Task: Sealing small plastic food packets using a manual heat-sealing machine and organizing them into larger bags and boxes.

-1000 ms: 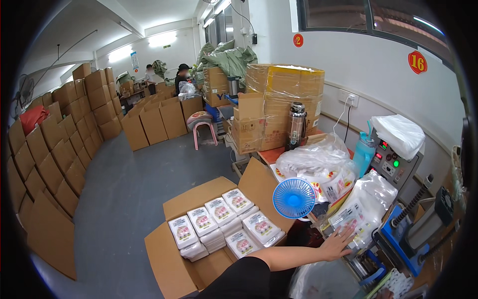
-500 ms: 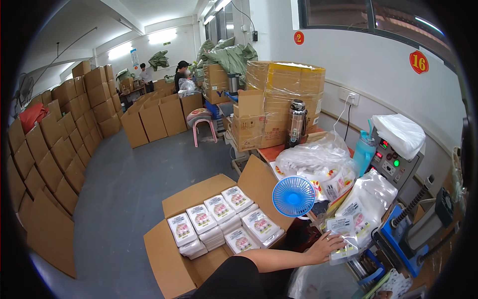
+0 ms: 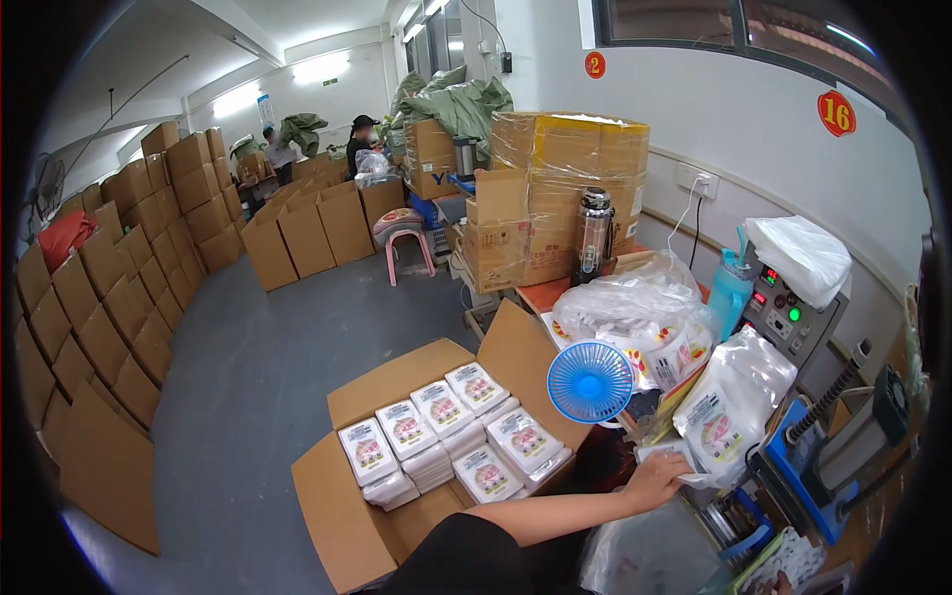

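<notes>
An open brown carton (image 3: 335, 514) stands at the lower centre, flaps spread, holding stacks of flat white packs (image 3: 407, 424): a row of four along the far side and two more stacks at the near right, with bare cardboard showing between them and the near wall. Each top pack bears a round pinkish picture and dark print.

To the right, on a crowded worktable, the left hand (image 3: 656, 481) reaches from a black sleeve, its fingers closed together on the edge of a flat pouch (image 3: 666, 455). That pouch lies just beside a spread of clear, printed pouches (image 3: 729, 421). It looks pale and thin, tipped at a slant, its printed face mostly hidden by the fingers. A small part of what seems to be the right hand (image 3: 781, 584) shows at the lower edge; its grip cannot be told.

Near the carton's far right flap is a round blue fan (image 3: 590, 382). Behind it, a clear plastic bag (image 3: 635, 302) holds more printed pouches, beside a teal tumbler (image 3: 731, 295) with a straw. Further back stands a large carton wrapped in film (image 3: 585, 149); open brown cartons (image 3: 319, 238) line the floor at left
</notes>
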